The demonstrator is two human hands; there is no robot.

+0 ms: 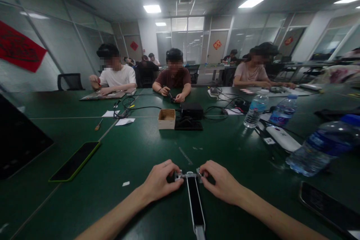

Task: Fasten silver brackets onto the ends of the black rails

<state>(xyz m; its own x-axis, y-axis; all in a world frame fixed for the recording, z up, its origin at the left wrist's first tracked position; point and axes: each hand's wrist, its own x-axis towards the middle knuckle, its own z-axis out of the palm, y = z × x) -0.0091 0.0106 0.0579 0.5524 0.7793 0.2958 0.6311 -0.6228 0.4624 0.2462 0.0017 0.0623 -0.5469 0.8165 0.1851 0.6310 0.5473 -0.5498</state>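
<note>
A long, narrow device point(194, 198) with a pale rim and a black middle lies on the green table in front of me, with a grey part at its near end. Across its far end runs a short metallic crossbar with a small block on each side. My left hand point(163, 180) pinches the left block point(178, 176) between thumb and fingers. On the other side, my right hand point(219, 182) has its fingers closed on the right block point(199, 174), which they partly hide. What kind of device it is I cannot make out.
Water bottles point(323, 146) and a white case point(283, 138) stand at the right, above a dark phone point(326, 206). A green-edged phone point(75, 161) and a screwdriver point(98, 125) lie left. Ahead are a small box point(167, 119), a black box point(191, 110), cables and several seated people.
</note>
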